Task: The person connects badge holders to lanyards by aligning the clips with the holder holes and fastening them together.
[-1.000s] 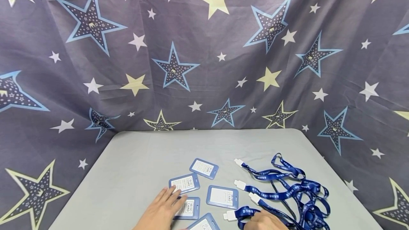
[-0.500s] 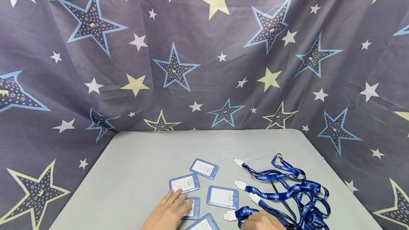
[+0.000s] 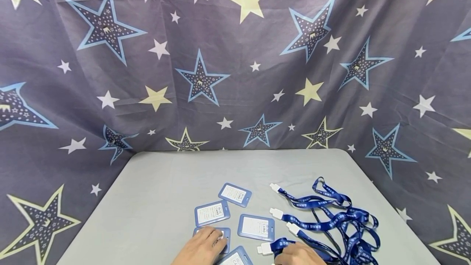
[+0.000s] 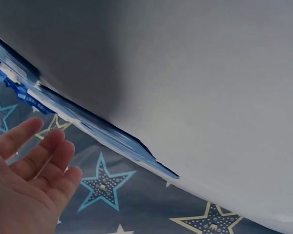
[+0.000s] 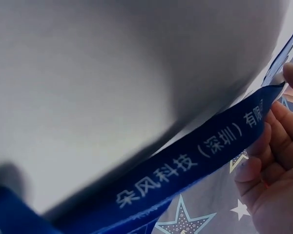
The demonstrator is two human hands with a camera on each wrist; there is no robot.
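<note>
My left hand [image 3: 200, 246] is over a blue-framed badge holder [image 3: 226, 234] at the front of the table, its loosely bent fingers covering much of the card. In the left wrist view that hand [image 4: 34, 170] shows relaxed fingers with nothing between them. A blue lanyard [image 5: 185, 161] with white lettering is pinched between thumb and fingers of my right hand [image 5: 278, 156]. In the head view the right hand [image 3: 299, 253] sits low beside a lanyard's white clip [image 3: 264, 249]. Part of both hands is cut off by the lower edge.
More badge holders lie flat around the left hand: one at the back [image 3: 235, 194], one to its left [image 3: 212, 213], one at centre [image 3: 256, 227], one in front [image 3: 236, 258]. Several tangled lanyards [image 3: 353, 232] fill the right side. A star-patterned curtain [image 3: 235, 52] encloses the grey table [image 3: 154, 199].
My left hand has slid right and toward the front, off the left badge holder and onto the one below it. The right hand has shifted slightly left with the lanyard.
</note>
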